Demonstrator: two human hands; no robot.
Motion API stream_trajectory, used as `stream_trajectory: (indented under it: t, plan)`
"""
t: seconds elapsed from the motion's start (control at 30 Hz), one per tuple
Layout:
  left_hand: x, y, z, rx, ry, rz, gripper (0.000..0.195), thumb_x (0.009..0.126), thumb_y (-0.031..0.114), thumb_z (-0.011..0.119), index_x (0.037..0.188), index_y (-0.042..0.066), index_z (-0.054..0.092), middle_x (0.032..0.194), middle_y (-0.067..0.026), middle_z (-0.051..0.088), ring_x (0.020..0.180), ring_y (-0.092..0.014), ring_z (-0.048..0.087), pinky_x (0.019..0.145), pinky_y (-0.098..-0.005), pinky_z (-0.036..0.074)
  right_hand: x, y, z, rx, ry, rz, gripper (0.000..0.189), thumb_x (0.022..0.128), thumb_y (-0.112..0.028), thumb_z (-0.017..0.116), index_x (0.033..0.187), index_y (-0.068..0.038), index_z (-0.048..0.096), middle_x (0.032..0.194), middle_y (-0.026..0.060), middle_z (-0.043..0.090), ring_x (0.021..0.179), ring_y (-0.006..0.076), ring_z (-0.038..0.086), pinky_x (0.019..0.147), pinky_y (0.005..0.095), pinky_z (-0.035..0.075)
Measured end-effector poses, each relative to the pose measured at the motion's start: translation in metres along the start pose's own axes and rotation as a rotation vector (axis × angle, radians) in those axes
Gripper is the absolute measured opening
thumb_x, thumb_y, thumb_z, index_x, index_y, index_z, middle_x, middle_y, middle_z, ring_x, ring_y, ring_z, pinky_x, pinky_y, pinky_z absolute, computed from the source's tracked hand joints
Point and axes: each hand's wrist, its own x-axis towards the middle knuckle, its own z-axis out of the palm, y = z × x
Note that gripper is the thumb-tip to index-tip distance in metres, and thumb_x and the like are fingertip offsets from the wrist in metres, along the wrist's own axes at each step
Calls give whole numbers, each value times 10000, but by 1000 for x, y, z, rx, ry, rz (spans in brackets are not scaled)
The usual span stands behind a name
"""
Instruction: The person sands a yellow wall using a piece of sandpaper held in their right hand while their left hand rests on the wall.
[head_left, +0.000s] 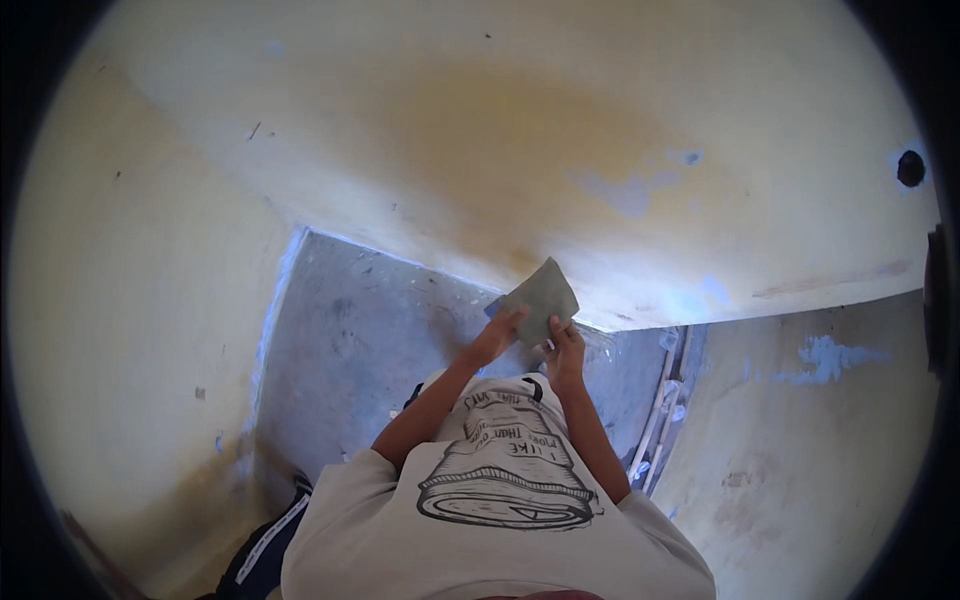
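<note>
A greenish-grey sheet, perhaps sandpaper (546, 294), is held out in front of my body, tilted, with one corner pointing towards the wall. My left hand (498, 334) grips its left side, and a small blue piece (493, 306) shows beside that edge. At the lower right edge of the sheet, my right hand (564, 348) pinches it, thumb on top. Something small and white shows by the right fingers; I cannot tell what it is. The far faces of the sheet and some fingertips are hidden.
Ahead rises a yellowish plastered wall (450, 142) with pale blue patches and a dark round hole (910, 169) at far right. Another wall (135, 300) stands left. Grey floor (352, 315) lies below. Long poles (660, 409) lie at right; dark fabric with a white stripe (266, 544) is lower left.
</note>
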Motion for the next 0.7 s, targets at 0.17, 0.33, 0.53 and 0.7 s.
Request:
stream_trajectory:
  t: [0.17, 0.33, 0.53, 0.7]
  plan:
    - [8, -2, 36, 58, 313, -15, 462, 979, 204, 616, 1368, 38, 431, 1278, -96, 566, 1149, -208, 590, 933, -349, 522, 25, -16, -12, -67, -202, 66, 259, 945, -244, 680, 1151, -98, 626, 1081, -16, 650, 990, 102, 585, 862, 301, 438]
    - [53, -33, -79, 278, 385, 426, 404, 960, 218, 648, 1300, 45, 513, 1170, -81, 627, 1073, -205, 631, 887, -342, 542, 41, -39, -3, -379, -416, -4, 264, 970, -259, 631, 1174, -91, 623, 1100, 19, 659, 1007, 116, 593, 869, 318, 459]
    - [114, 158, 25, 365, 802, 767, 486, 1046, 303, 469, 1417, -9, 435, 1340, -95, 530, 1216, -189, 485, 1065, -332, 349, 64, -103, -36, -316, -287, -312, 519, 1007, -388, 507, 1428, -102, 406, 1418, 99, 486, 1295, 246, 493, 1000, 434, 448]
    - [165, 224, 83, 606, 849, 974, 635, 1065, 279, 388, 1535, -55, 121, 1605, -237, 149, 1482, -309, 181, 1194, -354, 158, 94, -122, -73, -107, -132, -372, 595, 1024, -371, 502, 1514, -126, 269, 1579, 102, 244, 1456, 279, 277, 1104, 504, 362]
